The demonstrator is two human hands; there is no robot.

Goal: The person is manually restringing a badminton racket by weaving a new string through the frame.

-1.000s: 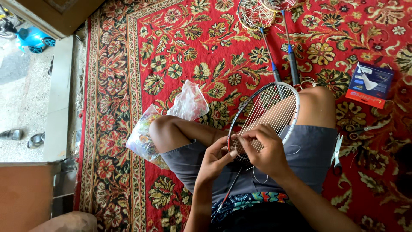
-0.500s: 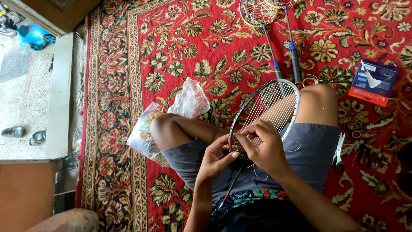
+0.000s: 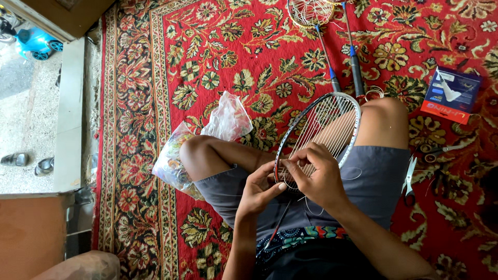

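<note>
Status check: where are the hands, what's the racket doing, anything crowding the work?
Left hand and right hand both pinching strings at the racket rim. Racket rests across the lap, part strung. Plastic bag by the knee, scissors aside; nothing blocking.

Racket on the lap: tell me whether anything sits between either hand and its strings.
Nothing visible does. The left hand grips the rim of the racket at its near edge, and the right hand has its fingertips directly on the strings. The plastic bag lies off beside the knee.

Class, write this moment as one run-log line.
left hand: grips racket frame | right hand: fingers on strings | seat: red carpet | nearby: plastic bag, pliers
</note>
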